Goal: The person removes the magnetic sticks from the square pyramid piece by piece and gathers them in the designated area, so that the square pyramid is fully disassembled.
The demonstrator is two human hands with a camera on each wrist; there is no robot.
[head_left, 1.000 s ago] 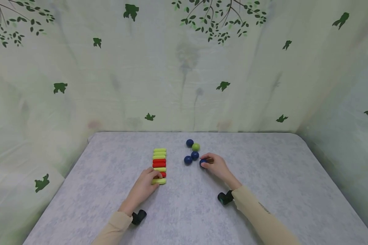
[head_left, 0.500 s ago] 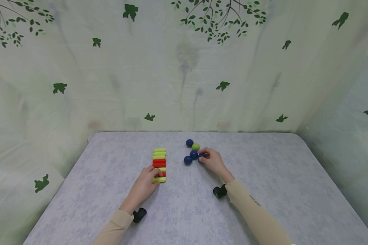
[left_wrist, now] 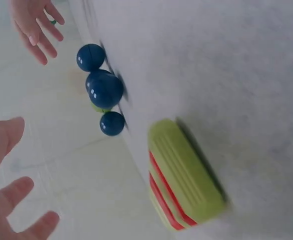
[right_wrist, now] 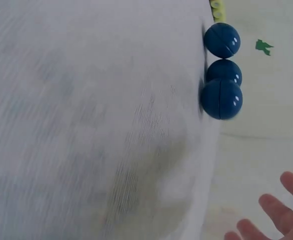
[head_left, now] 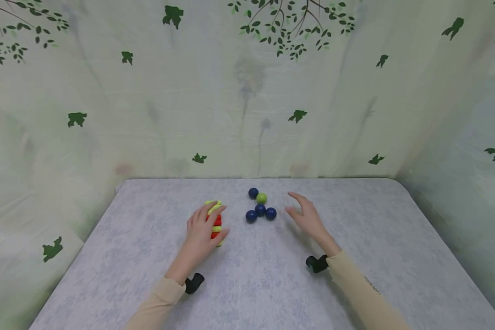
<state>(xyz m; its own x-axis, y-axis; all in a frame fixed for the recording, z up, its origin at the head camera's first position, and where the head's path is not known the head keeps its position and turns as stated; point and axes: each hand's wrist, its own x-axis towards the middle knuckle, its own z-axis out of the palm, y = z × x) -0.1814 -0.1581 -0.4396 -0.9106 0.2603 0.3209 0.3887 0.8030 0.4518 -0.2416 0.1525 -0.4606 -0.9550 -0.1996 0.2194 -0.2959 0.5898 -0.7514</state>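
Observation:
My left hand (head_left: 199,233) is held over a row of yellow-green and red blocks (head_left: 217,221), its fingers spread and holding nothing. In the left wrist view those blocks (left_wrist: 182,172) sit apart from the fingertips. Off to the right, my right hand (head_left: 312,222) has its thumb and fingers apart with nothing between them. Left of it lie several shiny blue balls (head_left: 271,213) and one green ball (head_left: 261,198). Three of the blue ones form a shallow arch, with the green ball and another blue ball (head_left: 253,193) behind. The right wrist view shows seams on the blue balls (right_wrist: 222,100).
A grey mottled cloth (head_left: 247,275) covers the table, whose back edge meets a pale curtain (head_left: 214,105) printed with leaves and branches. Each wrist carries a small black camera, such as the left one (head_left: 195,283).
My right hand pushed a blue ball up beside the middle blue ball, let it go and drew back to the right. My left hand released the blocks, lifted and spread its fingers.

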